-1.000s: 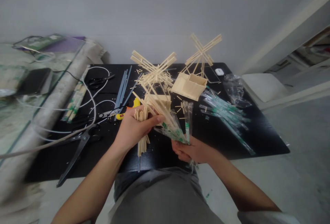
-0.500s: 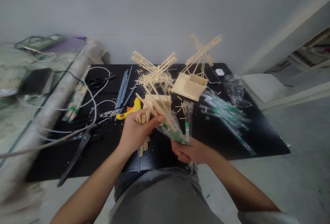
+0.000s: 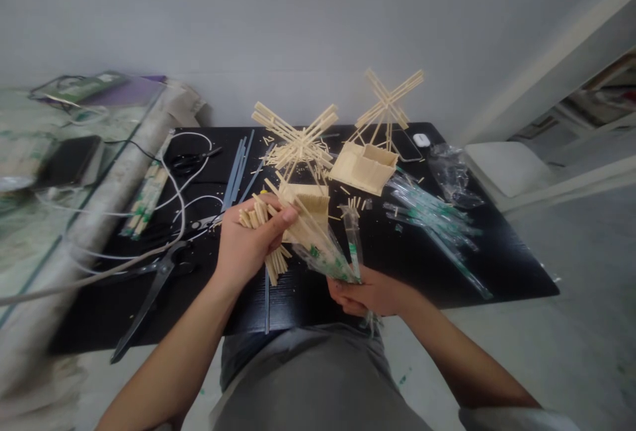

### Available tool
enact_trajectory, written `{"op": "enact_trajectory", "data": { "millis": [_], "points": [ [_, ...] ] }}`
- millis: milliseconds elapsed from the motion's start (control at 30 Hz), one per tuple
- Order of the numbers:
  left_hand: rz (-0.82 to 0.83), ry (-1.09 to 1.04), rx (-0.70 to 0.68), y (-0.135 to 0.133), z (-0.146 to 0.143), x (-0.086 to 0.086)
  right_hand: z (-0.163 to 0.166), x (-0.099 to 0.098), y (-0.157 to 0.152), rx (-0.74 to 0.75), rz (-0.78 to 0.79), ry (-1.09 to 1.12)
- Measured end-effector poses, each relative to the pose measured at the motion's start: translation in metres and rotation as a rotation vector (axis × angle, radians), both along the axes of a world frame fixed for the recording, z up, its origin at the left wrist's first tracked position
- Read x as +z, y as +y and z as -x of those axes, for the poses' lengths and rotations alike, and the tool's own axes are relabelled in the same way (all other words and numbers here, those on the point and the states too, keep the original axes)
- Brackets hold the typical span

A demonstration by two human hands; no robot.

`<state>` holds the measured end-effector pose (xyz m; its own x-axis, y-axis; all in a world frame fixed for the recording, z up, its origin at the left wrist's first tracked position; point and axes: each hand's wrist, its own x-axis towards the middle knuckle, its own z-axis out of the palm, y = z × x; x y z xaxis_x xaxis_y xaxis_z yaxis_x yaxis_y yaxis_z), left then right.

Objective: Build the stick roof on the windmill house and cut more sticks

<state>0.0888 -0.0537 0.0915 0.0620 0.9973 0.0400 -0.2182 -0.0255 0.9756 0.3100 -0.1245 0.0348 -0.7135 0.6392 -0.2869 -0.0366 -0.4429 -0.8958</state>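
My left hand (image 3: 248, 236) is closed round a bundle of wooden chopsticks (image 3: 278, 264). Its thumb and forefinger also pinch more chopsticks (image 3: 305, 222), whose lower ends sit in clear wrappers with green print. My right hand (image 3: 365, 290) grips several of these plastic wrappers (image 3: 354, 245) by their lower ends. Just beyond the hands stands a windmill-like model of sticks (image 3: 302, 143) with crossed blades and a box-shaped base (image 3: 314, 202). A second stick model (image 3: 387, 100) is behind it to the right, near a wooden box (image 3: 365, 167).
Emptied wrappers (image 3: 437, 212) lie on the black table (image 3: 407, 265) at the right. On the left are large scissors (image 3: 154, 292), white cables (image 3: 181, 192), blue-grey glue sticks (image 3: 236, 169) and wrapped chopsticks (image 3: 149, 199). A white case (image 3: 421, 140) sits at the back right.
My left hand has moved left and slightly down with its chopsticks, drawing the pinched ones away from my right hand. The yellow glue gun is now mostly hidden behind it.
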Motion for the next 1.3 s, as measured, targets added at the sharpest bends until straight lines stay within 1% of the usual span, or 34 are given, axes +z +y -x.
{"op": "enact_trajectory", "data": {
  "millis": [133, 267, 333, 433, 533, 600, 733, 867, 967, 1100, 1200, 1300],
  "points": [
    [-0.026, 0.048, -0.003, -0.002, 0.000, 0.000, -0.001, 0.000, -0.001, 0.022, 0.003, -0.045],
    [-0.072, 0.000, 0.116, 0.002, 0.004, 0.003, -0.002, 0.003, -0.004, 0.008, -0.030, -0.059],
    [-0.091, -0.019, 0.137, 0.004, 0.006, 0.004, -0.003, 0.005, -0.006, 0.004, -0.021, -0.080],
    [-0.097, -0.016, 0.093, 0.004, 0.007, 0.003, -0.005, 0.004, -0.007, 0.016, -0.010, -0.113],
    [-0.091, -0.037, 0.094, 0.002, 0.003, 0.001, -0.004, 0.002, -0.006, 0.024, -0.034, -0.111],
    [-0.070, -0.025, 0.090, 0.000, -0.002, 0.000, -0.003, 0.001, -0.006, 0.022, -0.042, -0.109],
    [-0.017, -0.007, 0.038, -0.001, -0.008, 0.000, -0.001, 0.001, -0.006, 0.013, -0.037, -0.120],
    [-0.035, -0.012, 0.001, -0.001, -0.011, 0.000, 0.000, 0.003, -0.005, 0.001, -0.027, -0.144],
    [-0.057, 0.012, 0.041, -0.001, -0.011, -0.002, 0.000, 0.005, -0.005, -0.001, -0.027, -0.162],
    [-0.063, -0.004, 0.080, 0.001, -0.009, -0.004, -0.001, 0.003, -0.006, -0.050, -0.020, -0.186],
    [-0.083, -0.049, 0.131, 0.006, -0.003, 0.000, -0.006, 0.000, -0.009, -0.047, -0.014, -0.194],
    [-0.115, -0.048, 0.197, 0.011, 0.004, 0.007, -0.012, -0.004, -0.013, -0.061, 0.006, -0.193]
  ]
}}
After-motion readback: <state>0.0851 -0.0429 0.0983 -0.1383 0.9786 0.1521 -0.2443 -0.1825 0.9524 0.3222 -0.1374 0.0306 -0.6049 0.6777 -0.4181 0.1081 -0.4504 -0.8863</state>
